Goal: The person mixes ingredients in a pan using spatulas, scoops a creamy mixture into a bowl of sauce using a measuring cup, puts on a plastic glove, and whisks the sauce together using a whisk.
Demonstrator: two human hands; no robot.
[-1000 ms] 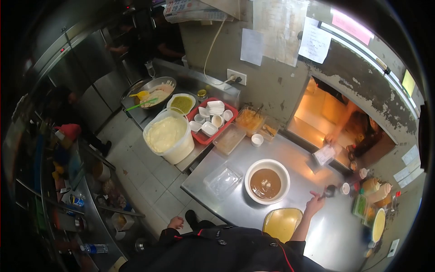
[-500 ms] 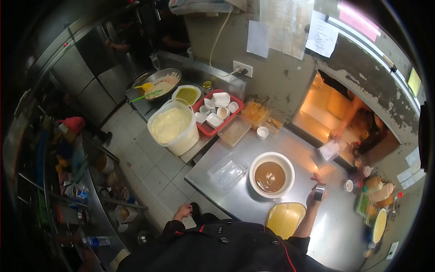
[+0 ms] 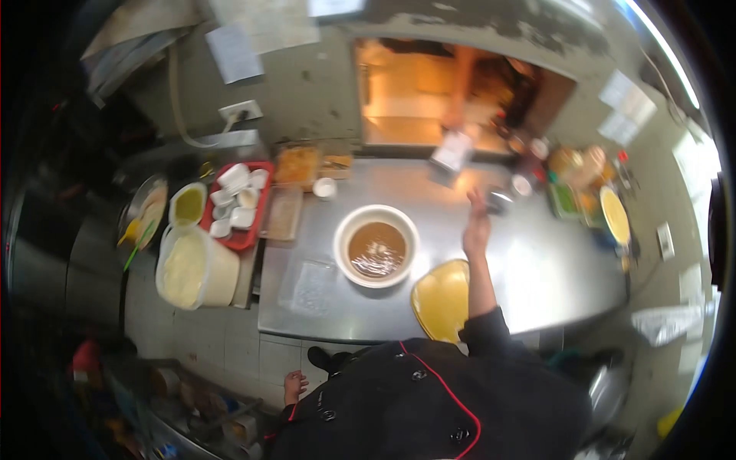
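My right hand (image 3: 477,222) reaches over the steel table, blurred, with some fingers stretched away from me. A small dark metal cup (image 3: 500,202) is at its right side and seems held there; the grip itself is smeared. Low beside my body, my left hand (image 3: 294,386) hangs with loosely bent fingers somewhat apart and nothing in them. A white bowl (image 3: 343,261) of brown sauce (image 3: 376,247) stands left of my right forearm. Between that arm and the bowl lies a yellow board or lid (image 3: 442,299). Clear plastic containers (image 3: 310,286) lie left of the bowl.
Through the wall opening, another person's hand (image 3: 454,119) holds a white packet (image 3: 452,152). A red tray (image 3: 262,201) of white cups and a large tub (image 3: 216,277) stand left. Bottles (image 3: 590,165) and a yellow-topped container (image 3: 614,216) are right. Steel table (image 3: 360,316) below.
The view has swung right, shifting the table leftward in frame. My right hand and the metal cup have moved farther forward, toward the wall opening. My left hand still hangs low.
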